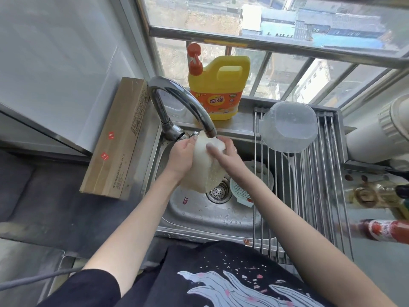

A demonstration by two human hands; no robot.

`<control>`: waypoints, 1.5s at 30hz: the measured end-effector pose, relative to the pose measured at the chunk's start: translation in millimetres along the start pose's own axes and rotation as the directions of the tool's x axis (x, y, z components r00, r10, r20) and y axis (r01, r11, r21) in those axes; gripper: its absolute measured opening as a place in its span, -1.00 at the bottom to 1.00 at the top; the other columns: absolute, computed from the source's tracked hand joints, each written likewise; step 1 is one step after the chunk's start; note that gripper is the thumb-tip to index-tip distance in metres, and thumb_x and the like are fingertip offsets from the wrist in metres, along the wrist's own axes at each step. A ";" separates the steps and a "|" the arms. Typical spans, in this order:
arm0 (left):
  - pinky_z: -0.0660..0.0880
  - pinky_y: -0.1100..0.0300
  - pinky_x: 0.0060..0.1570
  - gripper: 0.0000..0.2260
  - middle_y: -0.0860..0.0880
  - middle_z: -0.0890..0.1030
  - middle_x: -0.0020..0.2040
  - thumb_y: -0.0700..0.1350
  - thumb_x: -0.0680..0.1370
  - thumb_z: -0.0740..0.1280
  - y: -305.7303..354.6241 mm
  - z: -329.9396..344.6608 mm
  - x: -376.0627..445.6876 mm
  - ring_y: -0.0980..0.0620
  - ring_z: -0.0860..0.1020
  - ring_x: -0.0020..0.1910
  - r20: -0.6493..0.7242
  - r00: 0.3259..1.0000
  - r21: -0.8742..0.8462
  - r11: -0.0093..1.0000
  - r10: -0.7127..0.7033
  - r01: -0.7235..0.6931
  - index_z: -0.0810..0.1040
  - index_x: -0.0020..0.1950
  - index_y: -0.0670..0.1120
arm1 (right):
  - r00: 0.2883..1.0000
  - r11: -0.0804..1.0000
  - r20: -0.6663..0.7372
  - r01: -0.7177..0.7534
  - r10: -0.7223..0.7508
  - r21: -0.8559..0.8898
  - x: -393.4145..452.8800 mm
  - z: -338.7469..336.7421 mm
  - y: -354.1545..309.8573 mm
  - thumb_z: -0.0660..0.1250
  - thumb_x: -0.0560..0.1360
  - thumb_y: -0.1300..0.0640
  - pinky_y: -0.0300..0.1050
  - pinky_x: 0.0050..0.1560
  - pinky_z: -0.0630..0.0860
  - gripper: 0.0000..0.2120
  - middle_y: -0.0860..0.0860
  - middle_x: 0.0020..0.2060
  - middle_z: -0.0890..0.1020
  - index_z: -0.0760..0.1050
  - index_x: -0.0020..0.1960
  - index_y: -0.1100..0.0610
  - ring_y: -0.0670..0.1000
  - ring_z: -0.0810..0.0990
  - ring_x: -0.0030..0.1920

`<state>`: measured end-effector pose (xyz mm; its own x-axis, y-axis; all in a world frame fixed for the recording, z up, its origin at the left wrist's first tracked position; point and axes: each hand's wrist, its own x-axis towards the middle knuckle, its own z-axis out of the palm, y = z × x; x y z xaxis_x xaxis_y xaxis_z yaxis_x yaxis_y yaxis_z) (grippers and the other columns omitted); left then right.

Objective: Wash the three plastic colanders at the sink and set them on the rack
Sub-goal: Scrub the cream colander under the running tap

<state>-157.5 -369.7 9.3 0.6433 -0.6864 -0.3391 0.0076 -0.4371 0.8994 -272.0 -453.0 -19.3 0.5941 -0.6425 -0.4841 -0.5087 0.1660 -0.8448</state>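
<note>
Three colanders show: one (200, 165) held under the tap, one (288, 126) upside down on the rack's far edge, one (263, 171) in the sink below the rack rods. Two hands: the left hand (180, 155) and the right hand (223, 151). One tap (177, 100). One sink (199, 216) with one drain strainer (218, 191). One rack (309, 185). One yellow detergent jug (218, 85) at the sink's far edge. One long cardboard box (119, 138) by its left edge. One round lid (241, 191) in the sink. At least two bottles at the right edge: a red-labelled one (385, 231) and a blurred one (374, 194).
</note>
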 end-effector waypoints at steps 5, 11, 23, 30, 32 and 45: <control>0.36 0.10 -0.23 -0.67 -0.06 0.57 -0.25 -0.08 0.65 0.09 -4.6 3.1 -6.2 -0.07 0.50 -0.21 -0.081 0.987 0.263 0.958 0.138 -0.112 0.50 -0.20 -0.19 | 0.999 0.986 0.008 0.039 -0.039 -0.162 -5.0 -1.7 0.4 0.31 0.09 -0.44 -0.02 0.32 0.35 -0.03 -0.02 0.22 0.36 0.21 0.38 -0.01 -0.01 0.31 0.29; 0.22 0.11 -0.37 -0.59 0.01 0.45 -0.44 0.00 0.64 0.10 -10.9 4.5 -16.5 -0.05 0.42 -0.36 -0.190 0.952 0.390 0.908 0.242 -0.153 0.33 -0.42 -0.04 | 0.992 0.992 -0.025 0.123 -0.124 -0.030 -6.4 9.6 16.0 0.22 0.41 -0.27 -0.11 0.14 0.36 -0.46 -0.01 0.11 0.41 0.31 0.23 0.05 -0.02 0.35 0.20; 0.17 0.12 -0.42 -0.56 0.06 0.35 -0.53 0.08 0.60 0.07 -17.7 7.3 -14.2 -0.04 0.34 -0.45 -0.180 0.936 0.376 0.900 0.303 -0.219 0.22 -0.47 -0.01 | 0.975 0.995 -0.210 0.083 -0.070 0.053 -3.4 12.1 11.8 0.19 0.37 -0.31 0.15 0.14 0.48 -0.58 0.07 0.06 0.51 0.38 0.04 -0.02 0.13 0.51 0.13; 0.16 0.13 -0.41 -0.58 0.01 0.38 -0.50 0.11 0.57 0.03 -17.9 0.4 -11.7 -0.05 0.37 -0.44 -0.182 0.920 0.425 0.872 0.347 -0.244 0.23 -0.46 -0.02 | 0.997 0.994 -0.020 0.072 -0.074 -0.088 -7.3 12.9 14.1 0.33 0.31 -0.32 -0.03 0.26 0.34 -0.34 -0.01 0.19 0.40 0.30 0.30 -0.03 0.02 0.31 0.25; 0.17 0.14 -0.43 -0.56 0.01 0.35 -0.53 0.12 0.58 0.06 -16.5 2.2 -13.6 -0.01 0.33 -0.48 -0.140 0.928 0.385 0.882 0.346 -0.271 0.23 -0.47 -0.03 | 0.984 0.994 -0.172 0.063 -0.047 0.087 -3.8 6.5 15.7 0.29 0.43 -0.20 0.04 0.11 0.46 -0.71 0.01 0.00 0.53 0.40 0.03 -0.05 0.06 0.50 0.08; 0.54 0.00 0.02 -0.75 -0.08 0.67 -0.11 0.11 0.45 0.38 -37.7 -17.4 -2.5 -0.04 0.62 -0.13 0.144 0.962 -0.557 0.785 -0.232 0.273 0.66 -0.08 -0.04 | 0.963 0.732 0.156 -0.270 0.222 0.626 2.5 -2.6 26.0 0.10 0.62 -0.13 -0.03 -0.07 0.54 -0.59 0.08 -0.11 0.65 0.54 0.08 0.17 0.05 0.60 -0.11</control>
<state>-146.1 -341.4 -18.9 0.5070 -0.6425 -0.5746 0.6074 -0.2067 0.7670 -285.3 -452.3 -41.8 0.5561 -0.4649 -0.6889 -0.1428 0.7632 -0.6302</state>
